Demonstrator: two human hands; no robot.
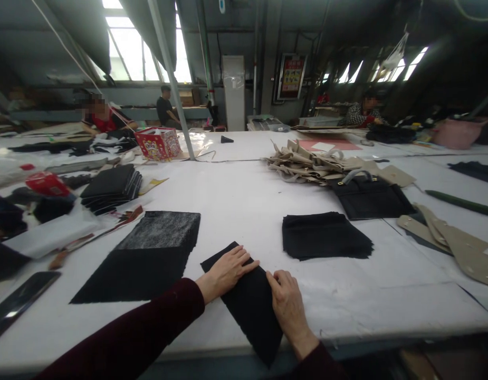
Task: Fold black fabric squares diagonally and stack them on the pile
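Note:
A black fabric piece point(249, 306) lies slanted on the white table point(244, 211), its lower corner hanging over the near edge. My left hand point(228, 272) rests flat on its upper part, fingers stretched out. My right hand point(287, 303) presses on its right edge with the fingers curled down. To the left lies a tall stack of black fabric sheets point(149, 256). Beyond my right hand sits a smaller pile of black pieces point(325, 235).
A black handbag point(370, 198) and beige cut parts point(318, 161) lie at the back right, more beige pieces point(453, 243) far right. Black stacks point(111, 187), a red box point(159, 142) and a phone point(18, 301) sit on the left. Several people work at the far tables.

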